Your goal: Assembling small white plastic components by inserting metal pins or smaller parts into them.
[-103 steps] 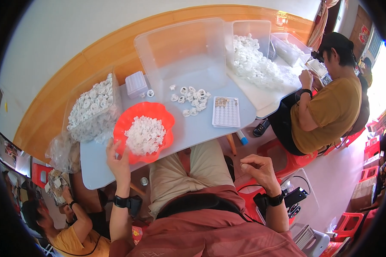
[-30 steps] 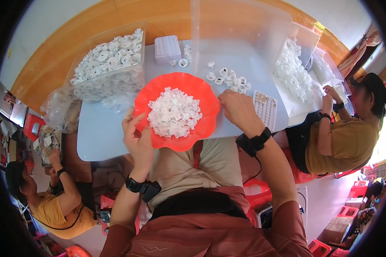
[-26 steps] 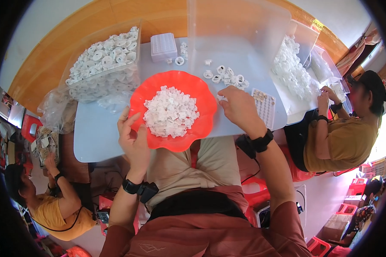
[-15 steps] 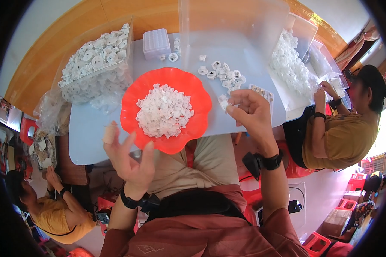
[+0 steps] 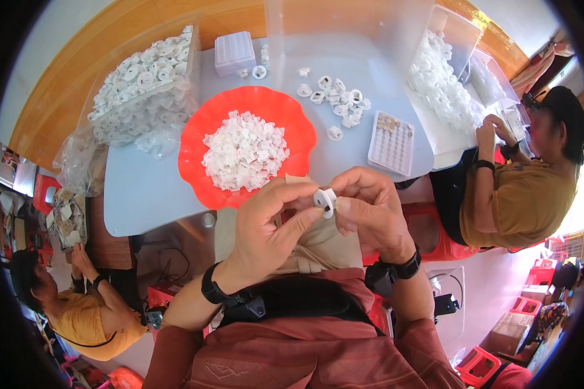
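Note:
In front of my waist, a small round white plastic part [image 5: 324, 203] with a dark slot is held between both hands. My left hand [image 5: 272, 217] pinches its left side with thumb and forefinger; a tan wrap covers one fingertip. From the other side my right hand [image 5: 375, 206] is closed on the same part, its thumb near the rim. Just beyond my left hand stands a red scalloped bowl [image 5: 193, 159] heaped with small clear-white plastic pieces [image 5: 245, 150]. Several similar round parts [image 5: 341, 97] lie loose on the blue-grey table [image 5: 149, 201].
A clear bin of white round parts [image 5: 146, 84] stands at left; another bin of white pieces [image 5: 431, 71] is at right. A pocketed tray [image 5: 390, 150] holds tan bits, and stacked white trays [image 5: 234, 53] sit at the back. Co-workers sit right [image 5: 519, 201] and left [image 5: 91, 318].
My hands have come together before my waist. My right hand has moved back from the loose parts holding a white part, and my open left hand has closed on it.

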{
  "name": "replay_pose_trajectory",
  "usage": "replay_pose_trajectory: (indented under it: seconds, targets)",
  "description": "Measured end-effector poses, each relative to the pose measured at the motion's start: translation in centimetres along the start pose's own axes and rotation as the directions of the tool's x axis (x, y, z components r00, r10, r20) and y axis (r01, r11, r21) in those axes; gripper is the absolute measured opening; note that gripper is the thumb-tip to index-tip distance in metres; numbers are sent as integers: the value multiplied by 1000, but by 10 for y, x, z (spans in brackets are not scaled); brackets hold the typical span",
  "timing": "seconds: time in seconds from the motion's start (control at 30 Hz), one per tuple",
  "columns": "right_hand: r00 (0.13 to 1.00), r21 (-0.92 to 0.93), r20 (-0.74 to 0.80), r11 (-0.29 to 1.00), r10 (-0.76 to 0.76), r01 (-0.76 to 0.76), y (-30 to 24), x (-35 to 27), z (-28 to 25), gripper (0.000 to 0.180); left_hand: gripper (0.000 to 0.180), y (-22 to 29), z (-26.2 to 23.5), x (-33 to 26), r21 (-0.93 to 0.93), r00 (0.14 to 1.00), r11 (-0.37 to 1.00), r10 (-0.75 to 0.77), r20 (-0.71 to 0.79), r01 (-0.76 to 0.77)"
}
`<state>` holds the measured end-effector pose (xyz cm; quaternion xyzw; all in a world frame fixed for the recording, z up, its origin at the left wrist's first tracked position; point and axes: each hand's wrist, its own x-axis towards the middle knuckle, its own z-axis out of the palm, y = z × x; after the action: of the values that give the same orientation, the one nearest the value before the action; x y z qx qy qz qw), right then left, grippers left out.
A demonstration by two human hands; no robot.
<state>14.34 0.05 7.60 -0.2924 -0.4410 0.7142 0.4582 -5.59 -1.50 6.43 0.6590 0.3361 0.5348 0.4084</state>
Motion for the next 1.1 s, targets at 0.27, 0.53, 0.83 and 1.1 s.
replay_pose_trajectory:
  seconds: [0.27,0.53,0.83,1.1]
  targets:
    - [999,-60,-17,998,-27,26,7,-10,0,22,23,-2,12,-6,-290,977,937,-211,-30,193]
    - [990,-205,22,969,-136,137,6,-20,-6,31,13,-3,15,-8,-331,969,913,-249,7,237]
    - [990,-264,-60,959,-124,104,10,-21,-12,27,15,-2,22,-9,-416,932,845,-362,17,336]
    - [988,-293,-96,952,-122,90,8,-22,-14,26,14,-7,26,-9,-508,929,788,-363,76,349]
